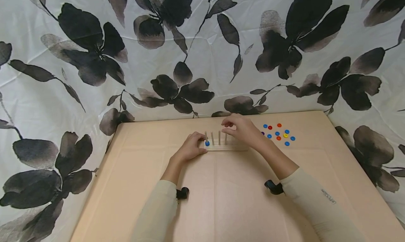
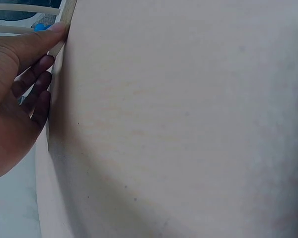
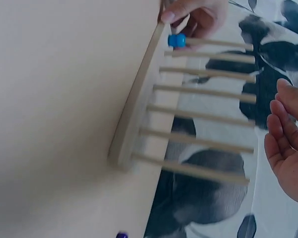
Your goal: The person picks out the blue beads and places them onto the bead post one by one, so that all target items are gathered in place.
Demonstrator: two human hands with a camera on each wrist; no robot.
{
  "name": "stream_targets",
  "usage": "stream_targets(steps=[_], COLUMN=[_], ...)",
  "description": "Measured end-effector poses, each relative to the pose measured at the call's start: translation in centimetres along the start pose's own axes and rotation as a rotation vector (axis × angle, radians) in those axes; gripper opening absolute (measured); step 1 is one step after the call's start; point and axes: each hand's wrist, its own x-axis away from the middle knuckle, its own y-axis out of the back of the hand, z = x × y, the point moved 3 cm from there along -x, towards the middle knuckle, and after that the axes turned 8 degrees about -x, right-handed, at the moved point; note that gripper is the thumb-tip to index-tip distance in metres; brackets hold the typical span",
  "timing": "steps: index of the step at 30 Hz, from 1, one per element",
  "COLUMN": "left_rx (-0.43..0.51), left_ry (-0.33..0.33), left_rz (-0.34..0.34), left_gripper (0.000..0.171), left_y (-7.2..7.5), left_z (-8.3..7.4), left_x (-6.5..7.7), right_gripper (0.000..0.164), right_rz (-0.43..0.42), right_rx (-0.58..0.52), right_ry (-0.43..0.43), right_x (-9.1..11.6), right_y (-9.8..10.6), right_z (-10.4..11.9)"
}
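A wooden rack [image 1: 227,150] with a row of several upright pegs stands near the far edge of the table. Its left end is gripped by my left hand [image 1: 191,146], with the thumb on the front edge of the base, as the left wrist view also shows. One blue bead [image 3: 177,40] sits low on the leftmost peg, next to the left fingers. My right hand [image 1: 242,128] is raised beside the peg tops, its fingers loosely bent. In the right wrist view no object shows between the right thumb and fingers, and the other pegs are bare.
Right of the rack, several small beads lie scattered on the table [image 1: 196,200]: blue beads [image 1: 287,143], red or orange ones [image 1: 279,125], a yellow bead [image 1: 285,136] and a purple bead [image 3: 121,235]. A floral cloth [image 1: 202,59] hangs behind the table.
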Motion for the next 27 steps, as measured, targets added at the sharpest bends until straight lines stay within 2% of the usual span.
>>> stream_targets(steps=[3, 9, 18, 24, 27], left_rx=[0.010, 0.005, -0.011, -0.021, -0.018], left_ry=[0.001, -0.001, -0.017, -0.013, -0.011], left_rz=[-0.003, 0.005, 0.006, 0.006, 0.001], left_gripper=[0.051, 0.052, 0.049, 0.049, 0.049], left_y=[0.1, 0.0, -0.1, 0.0, 0.0], left_z=[0.0, 0.0, 0.0, -0.1, -0.1], left_x=[0.1, 0.0, -0.1, 0.0, 0.0], right_gripper=[0.025, 0.028, 0.027, 0.027, 0.028], right_rz=[-0.037, -0.108, -0.195, -0.196, -0.187], right_rx=[-0.014, 0.015, 0.059, 0.089, 0.104], right_ry=[-0.005, 0.050, 0.062, -0.014, -0.078], right_x=[1.3, 3.9, 7.8, 9.9, 10.7], right_y=[1.1, 3.1, 5.7, 6.9, 7.4], right_z=[-0.8, -2.6, -6.9, -9.5, -10.9])
